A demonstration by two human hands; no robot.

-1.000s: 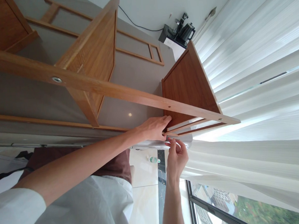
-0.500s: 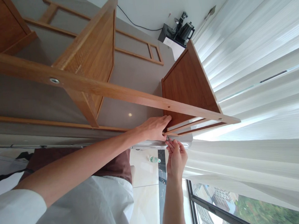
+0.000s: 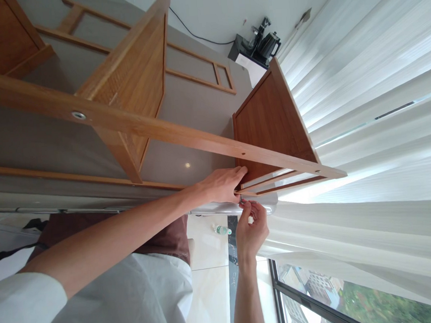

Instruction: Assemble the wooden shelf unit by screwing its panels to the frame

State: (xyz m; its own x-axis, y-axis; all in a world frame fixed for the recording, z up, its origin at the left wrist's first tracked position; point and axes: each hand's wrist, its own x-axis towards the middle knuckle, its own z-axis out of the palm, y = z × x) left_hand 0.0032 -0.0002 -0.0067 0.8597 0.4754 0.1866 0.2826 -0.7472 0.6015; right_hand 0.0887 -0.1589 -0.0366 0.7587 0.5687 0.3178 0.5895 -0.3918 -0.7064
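Note:
A wooden shelf frame (image 3: 183,134) with upright panels stands on its side on a grey surface. My left hand (image 3: 225,184) is wrapped over the lower corner of the wooden end panel (image 3: 268,122), beside the slatted side rails. Just below that corner, my right hand (image 3: 251,228) pinches a small metal hex key (image 3: 242,199) between thumb and fingers. The key's short end meets the outer edge of the frame near my left fingertips. The fastener under it is hidden. A bolt head (image 3: 78,115) shows in the long front rail.
Another wooden ladder-like frame (image 3: 201,75) lies flat on the grey surface. Behind it, a black kettle (image 3: 268,47) sits on a small cabinet. A plastic bottle (image 3: 222,229) is on the floor below. White curtains (image 3: 380,168) hang at the right.
My right hand has turned at the wrist, shifting slightly left, and the hex key has rotated with its long arm now pointing more to the right. My left hand stays put.

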